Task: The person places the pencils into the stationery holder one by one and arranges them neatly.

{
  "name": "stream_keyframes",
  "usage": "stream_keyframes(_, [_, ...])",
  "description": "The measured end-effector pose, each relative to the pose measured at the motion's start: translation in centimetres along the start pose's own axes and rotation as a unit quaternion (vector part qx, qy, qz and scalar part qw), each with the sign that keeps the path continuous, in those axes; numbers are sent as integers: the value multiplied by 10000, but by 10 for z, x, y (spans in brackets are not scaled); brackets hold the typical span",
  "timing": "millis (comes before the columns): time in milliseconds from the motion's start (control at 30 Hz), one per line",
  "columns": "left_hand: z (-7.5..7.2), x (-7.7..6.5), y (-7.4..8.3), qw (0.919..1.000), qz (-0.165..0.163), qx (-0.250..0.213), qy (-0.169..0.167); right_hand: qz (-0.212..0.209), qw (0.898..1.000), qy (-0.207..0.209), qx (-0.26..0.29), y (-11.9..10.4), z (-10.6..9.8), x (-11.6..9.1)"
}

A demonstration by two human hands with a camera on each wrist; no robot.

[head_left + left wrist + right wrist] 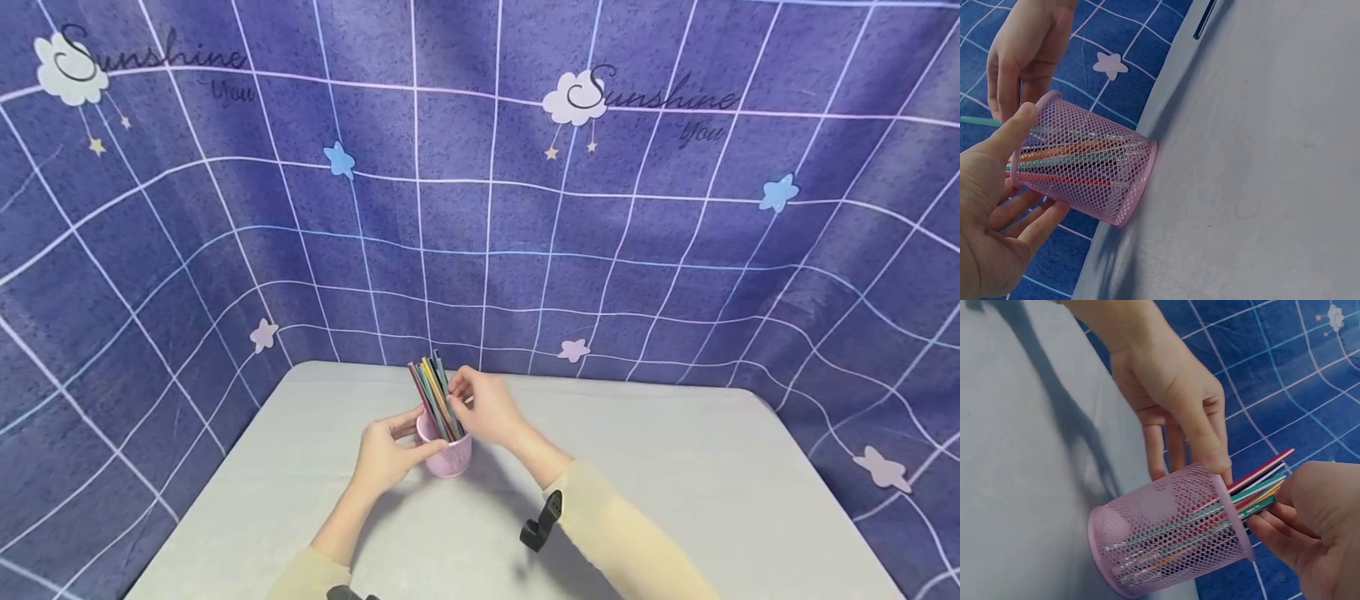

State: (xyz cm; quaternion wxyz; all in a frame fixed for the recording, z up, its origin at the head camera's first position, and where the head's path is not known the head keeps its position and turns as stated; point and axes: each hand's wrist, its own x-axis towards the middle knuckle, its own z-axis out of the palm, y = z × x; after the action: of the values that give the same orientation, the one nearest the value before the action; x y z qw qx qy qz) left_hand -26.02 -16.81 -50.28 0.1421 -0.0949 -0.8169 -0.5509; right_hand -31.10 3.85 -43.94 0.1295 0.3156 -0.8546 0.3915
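Note:
A pink mesh pencil cup (448, 461) stands upright on the table, with several colored pencils (429, 390) leaning out of its top. My left hand (386, 454) grips the cup near its rim, thumb on the near side and fingers around the far side; the left wrist view shows this left hand (988, 212) at the mesh wall. At the pencil tops, my right hand (486, 408) pinches a green pencil (1263, 506) between thumb and fingers. The pencil's lower part stays inside the cup, visible through the mesh. Red, yellow and dark pencils lean beside it.
A pale grey tabletop (637, 467) with rounded far corners lies under the hands. Behind and beside it hangs a blue gridded curtain (465, 208) with stars and clouds. A black wrist mount (542, 522) sits on the right sleeve.

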Motion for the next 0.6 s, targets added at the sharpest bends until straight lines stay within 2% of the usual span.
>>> stream_keyframes(233, [1, 2, -1, 10000, 51, 39, 21, -33, 9998, 103, -161, -5, 4, 6])
stream_keyframes(467, [0, 0, 0, 10000, 33, -34, -29, -153, 9985, -48, -522, -7, 11, 5])
stream_keyframes(600, [-2, 0, -3, 10000, -31, 43, -51, -75, 9986, -156, -492, -8, 15, 3])
